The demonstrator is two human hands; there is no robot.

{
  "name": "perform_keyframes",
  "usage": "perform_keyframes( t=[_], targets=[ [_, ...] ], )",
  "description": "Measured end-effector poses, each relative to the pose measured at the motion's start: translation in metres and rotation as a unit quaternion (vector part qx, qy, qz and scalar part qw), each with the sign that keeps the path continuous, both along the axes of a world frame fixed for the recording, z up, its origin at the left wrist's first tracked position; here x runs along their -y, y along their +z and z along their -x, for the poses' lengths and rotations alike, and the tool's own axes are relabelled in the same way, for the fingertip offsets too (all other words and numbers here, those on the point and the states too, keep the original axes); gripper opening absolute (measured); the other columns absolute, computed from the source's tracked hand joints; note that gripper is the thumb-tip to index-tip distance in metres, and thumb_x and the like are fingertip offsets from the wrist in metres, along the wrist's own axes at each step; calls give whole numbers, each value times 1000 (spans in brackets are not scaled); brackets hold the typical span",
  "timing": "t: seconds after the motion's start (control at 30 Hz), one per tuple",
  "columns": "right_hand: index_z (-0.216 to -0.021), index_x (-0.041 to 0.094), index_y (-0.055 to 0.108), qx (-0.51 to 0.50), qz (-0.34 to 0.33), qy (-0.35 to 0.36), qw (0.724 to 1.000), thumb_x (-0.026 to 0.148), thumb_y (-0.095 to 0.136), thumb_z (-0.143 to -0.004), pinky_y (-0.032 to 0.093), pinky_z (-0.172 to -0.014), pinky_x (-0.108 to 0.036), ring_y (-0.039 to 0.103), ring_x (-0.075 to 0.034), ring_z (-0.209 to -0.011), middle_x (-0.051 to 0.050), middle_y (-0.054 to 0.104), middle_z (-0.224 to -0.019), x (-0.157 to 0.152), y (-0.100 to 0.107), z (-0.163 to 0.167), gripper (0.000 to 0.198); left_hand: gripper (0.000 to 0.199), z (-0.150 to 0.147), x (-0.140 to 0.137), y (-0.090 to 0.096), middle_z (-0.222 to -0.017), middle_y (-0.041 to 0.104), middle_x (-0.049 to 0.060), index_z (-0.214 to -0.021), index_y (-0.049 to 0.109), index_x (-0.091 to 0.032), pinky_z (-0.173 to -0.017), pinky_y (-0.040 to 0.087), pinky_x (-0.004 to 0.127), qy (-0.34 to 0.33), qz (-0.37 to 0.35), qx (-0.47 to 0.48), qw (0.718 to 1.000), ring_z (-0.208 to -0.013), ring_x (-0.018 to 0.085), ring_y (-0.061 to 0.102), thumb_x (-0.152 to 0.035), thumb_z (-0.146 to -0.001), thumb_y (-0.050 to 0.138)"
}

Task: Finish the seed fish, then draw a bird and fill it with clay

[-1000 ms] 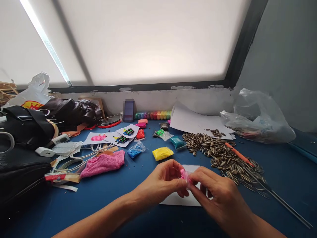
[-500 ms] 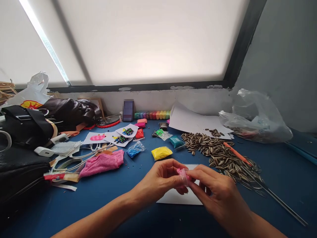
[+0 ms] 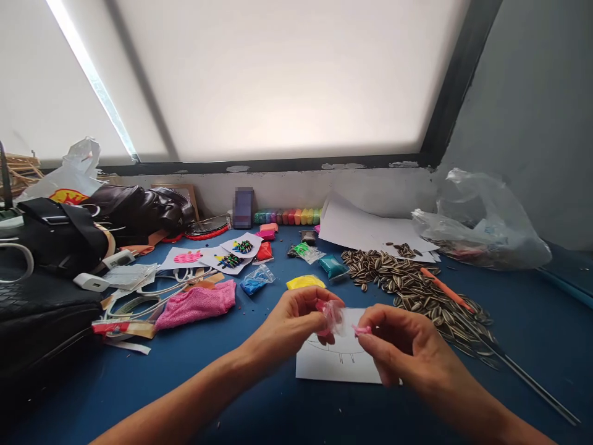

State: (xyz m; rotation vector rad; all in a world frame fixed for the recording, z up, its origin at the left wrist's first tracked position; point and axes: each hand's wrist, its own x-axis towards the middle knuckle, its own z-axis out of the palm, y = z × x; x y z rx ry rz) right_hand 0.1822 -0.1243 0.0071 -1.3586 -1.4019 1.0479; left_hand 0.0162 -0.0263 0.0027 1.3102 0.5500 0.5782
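Note:
Between the thumb and fingers of my left hand (image 3: pixel 301 318) is a clear plastic packet (image 3: pixel 332 317) with pink modelling clay inside. My right hand (image 3: pixel 407 346) pinches a small pink piece of clay (image 3: pixel 361 330), apart from the packet. Both hands hover over a white sheet of paper (image 3: pixel 324 368) with a pencil outline and short leg-like lines drawn on it. The hands hide part of the drawing. Just beyond my left hand lies a yellow clay packet (image 3: pixel 306 282).
Sunflower seeds (image 3: pixel 389 272) are heaped on the right, with tweezers (image 3: pixel 537 377) and an orange stick (image 3: pixel 447 290). Clay packets, blue (image 3: pixel 256 281) and teal (image 3: pixel 332 267), lie behind the hands. A pink cloth (image 3: pixel 197 306), cables and a black bag (image 3: pixel 46 309) crowd the left.
My hands have drawn apart. The right has pulled a bit of pink clay away from the packet, which stays in the left. More of the drawn paper shows between them.

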Motion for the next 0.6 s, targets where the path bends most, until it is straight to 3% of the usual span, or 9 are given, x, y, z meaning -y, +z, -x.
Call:
perform_keyframes(
  t=[0.33, 0.5, 0.6],
  targets=[
    [-88, 23, 62, -13, -9, -19, 1000, 47, 55, -92, 44, -50, -23, 51, -11, -49, 7, 50, -54, -1, -1, -5, 26, 23, 1, 0, -6, -79, 64, 2, -90, 73, -14, -69, 39, 24, 4, 31, -16, 999, -73, 12, 52, -20, -69, 64],
    [-94, 22, 55, -32, -7, -66, 997, 49, 69, -82, 49, -53, -24, 59, -12, -65, -1, 63, -87, -4, -6, -5, 33, 33, 3, 2, -3, -93, 67, 5, -106, 73, -17, -76, 41, 25, -25, 33, -9, 999, -82, 14, 55, -24, -74, 68],
    [-93, 23, 50, -47, 13, -58, 997, 48, 71, -81, 49, -56, -24, 60, -14, -69, 0, 64, -83, -5, -12, -4, 35, 49, 3, 5, -3, -91, 65, 5, -121, 67, -17, -76, 43, 27, -56, 25, 1, 998, -79, 13, 56, -34, -76, 76]
  ],
)
